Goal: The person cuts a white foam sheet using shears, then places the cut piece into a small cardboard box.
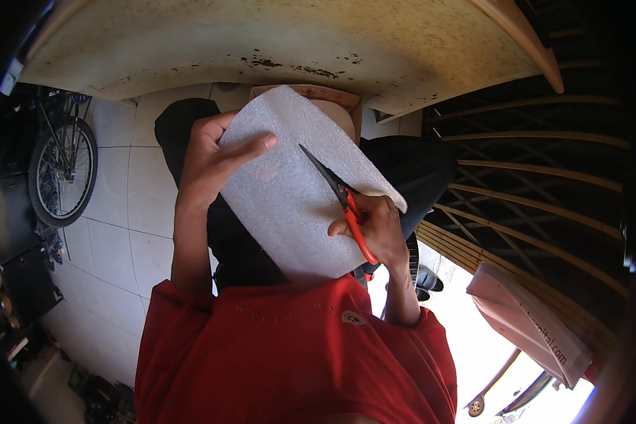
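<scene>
At 10 o'clock the left hand (206,166) is clamped on the white foam sheet (290,191), held up at the centre. At 4 o'clock the right hand (376,230) grips red-handled scissors (343,198), blades parted. I think the soft sheet may bend, so the cut drifts toward the thumb.

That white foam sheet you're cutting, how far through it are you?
Done: hard to tell; no cut-off pieces show. In hand: the left hand grips the foam sheet at its far edge, and the right hand holds the red-handled scissors, blades lying across the sheet's right side. Left: most of the sheet looks whole, so cutting seems at an early stage.
</scene>
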A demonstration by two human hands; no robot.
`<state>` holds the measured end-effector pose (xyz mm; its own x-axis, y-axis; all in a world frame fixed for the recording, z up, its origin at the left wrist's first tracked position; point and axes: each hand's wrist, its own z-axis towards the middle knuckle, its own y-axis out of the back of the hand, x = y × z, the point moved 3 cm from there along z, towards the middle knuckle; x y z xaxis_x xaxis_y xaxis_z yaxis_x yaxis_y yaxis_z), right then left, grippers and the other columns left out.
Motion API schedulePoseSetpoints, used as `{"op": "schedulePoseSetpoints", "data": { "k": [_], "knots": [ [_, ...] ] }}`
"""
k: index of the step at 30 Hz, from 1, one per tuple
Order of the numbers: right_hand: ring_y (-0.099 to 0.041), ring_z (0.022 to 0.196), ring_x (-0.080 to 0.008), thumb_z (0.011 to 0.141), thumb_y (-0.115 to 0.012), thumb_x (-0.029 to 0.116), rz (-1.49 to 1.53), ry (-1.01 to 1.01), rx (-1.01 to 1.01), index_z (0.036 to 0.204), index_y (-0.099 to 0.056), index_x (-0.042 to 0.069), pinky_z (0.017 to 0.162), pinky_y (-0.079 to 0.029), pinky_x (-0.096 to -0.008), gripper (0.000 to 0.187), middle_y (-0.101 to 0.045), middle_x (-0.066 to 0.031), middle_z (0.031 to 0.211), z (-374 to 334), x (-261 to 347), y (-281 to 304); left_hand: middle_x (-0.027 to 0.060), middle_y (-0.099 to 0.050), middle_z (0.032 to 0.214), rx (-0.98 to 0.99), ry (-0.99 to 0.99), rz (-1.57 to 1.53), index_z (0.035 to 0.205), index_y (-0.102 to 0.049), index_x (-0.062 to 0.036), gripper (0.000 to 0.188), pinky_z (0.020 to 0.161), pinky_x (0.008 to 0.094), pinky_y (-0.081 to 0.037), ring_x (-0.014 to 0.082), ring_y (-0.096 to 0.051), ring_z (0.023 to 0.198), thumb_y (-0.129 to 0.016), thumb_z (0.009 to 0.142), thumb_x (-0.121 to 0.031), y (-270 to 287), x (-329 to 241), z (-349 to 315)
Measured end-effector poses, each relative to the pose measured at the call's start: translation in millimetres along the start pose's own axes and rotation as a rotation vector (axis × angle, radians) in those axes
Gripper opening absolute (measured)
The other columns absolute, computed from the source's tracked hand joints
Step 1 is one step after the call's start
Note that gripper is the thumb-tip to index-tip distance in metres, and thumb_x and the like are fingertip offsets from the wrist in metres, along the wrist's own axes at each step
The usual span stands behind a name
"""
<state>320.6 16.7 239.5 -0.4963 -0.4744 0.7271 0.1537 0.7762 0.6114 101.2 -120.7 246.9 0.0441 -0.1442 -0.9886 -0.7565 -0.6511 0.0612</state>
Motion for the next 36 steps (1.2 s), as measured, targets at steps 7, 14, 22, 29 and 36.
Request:
{"op": "schedulePoseSetpoints", "data": {
  "k": [7,14,22,29,36],
  "knots": [
    [-0.06,0.062,-0.0287,0.058,-0.08,0.056,-0.003,0.075,0.073,0.083,-0.063,0.003,0.064,-0.045,-0.0398,0.06,-0.054,-0.0076,0.057,-5.4,-23.2,-6.2,0.0046,-0.068,0.077,-0.062,0.014,-0.014,0.093,-0.069,0.0027,0.029,0.06,0.0245,-0.049,0.0093,-0.062,0.066,-0.08,0.075,-0.017,8.0,0.8,-1.7],
    [-0.054,0.056,-0.0253,0.06,-0.071,0.068,0.024,0.117,0.055,0.074,-0.059,0.002,0.06,-0.042,-0.0392,0.068,-0.048,-0.0075,0.054,-3.0,-19.8,-9.8,0.0044,-0.068,0.078,0.066,0.023,0.007,0.094,-0.069,0.0027,0.03,0.062,0.0245,-0.049,0.0089,-0.061,0.068,-0.08,0.075,-0.017,-11.0,5.4,-4.4],
    [-0.051,0.055,-0.0229,0.067,-0.08,0.044,-0.005,0.074,-0.014,0.07,-0.062,0.001,0.058,-0.04,-0.0357,0.046,-0.051,-0.008,0.056,8.4,-4.0,-7.0,0.0051,-0.068,0.08,0.136,0.075,-0.01,0.092,-0.068,0.0027,0.026,0.063,0.025,-0.049,0.0093,-0.062,0.069,-0.078,0.075,-0.015,-15.5,14.6,-6.8],
    [-0.049,0.05,-0.011,0.069,-0.079,0.017,0.222,0.17,-0.003,0.075,-0.072,0.003,0.052,-0.038,-0.0302,0.017,-0.053,-0.0027,0.056,11.0,-5.9,-21.4,0.0058,-0.069,0.081,0.173,0.117,-0.047,0.092,-0.068,0.0018,0.025,0.064,0.025,-0.05,0.0093,-0.063,0.07,-0.078,0.075,-0.013,-5.2,31.5,-7.7],
    [-0.054,0.053,-0.0303,0.068,-0.078,0.052,0.117,0.061,0.144,0.068,-0.06,0.0,0.06,-0.043,-0.0412,0.054,-0.05,-0.0125,0.052,18.3,-10.2,-18.5,0.0061,-0.069,0.08,0.226,0.08,-0.008,0.091,-0.068,0.0039,0.034,0.064,0.0246,-0.049,0.0091,-0.062,0.071,-0.081,0.073,-0.022,-4.5,32.3,0.4]
  ]
}}
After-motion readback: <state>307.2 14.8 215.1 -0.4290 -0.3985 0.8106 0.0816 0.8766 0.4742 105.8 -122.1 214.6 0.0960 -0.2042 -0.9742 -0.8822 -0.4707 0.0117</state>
